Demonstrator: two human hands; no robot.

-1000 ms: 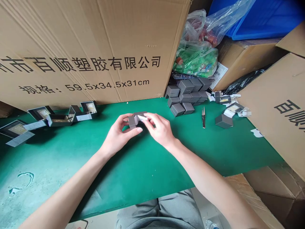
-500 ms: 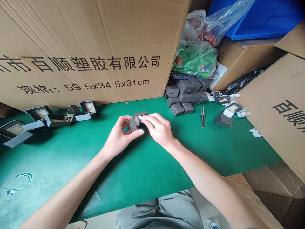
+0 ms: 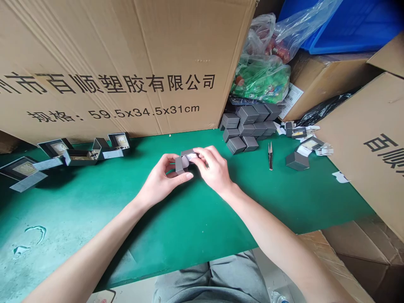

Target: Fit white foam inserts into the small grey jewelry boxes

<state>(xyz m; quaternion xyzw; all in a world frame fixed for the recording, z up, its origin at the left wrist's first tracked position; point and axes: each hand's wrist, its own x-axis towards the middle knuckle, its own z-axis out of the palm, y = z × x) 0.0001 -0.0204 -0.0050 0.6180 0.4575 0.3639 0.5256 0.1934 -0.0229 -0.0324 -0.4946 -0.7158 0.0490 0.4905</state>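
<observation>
A small dark grey jewellery box is held above the table, its hinged lid raised. My left hand grips it from the left, thumb along the near side and fingers behind. At the box's opening, my right hand has its fingers pinched on a small white piece, which looks like paper or lining. My fingertips partly cover the inside of the box. Farther right lie a pair of thread snips and a closed grey box.
Several closed grey boxes are stacked at the back right, below plastic bags. Opened boxes stand at the left. White scraps lie at the right. Large cartons wall the green table; water wets its left side.
The right fingers have shifted at the box's opening, and more of the white piece shows. The left hand keeps its hold. The whole view has shifted slightly.
</observation>
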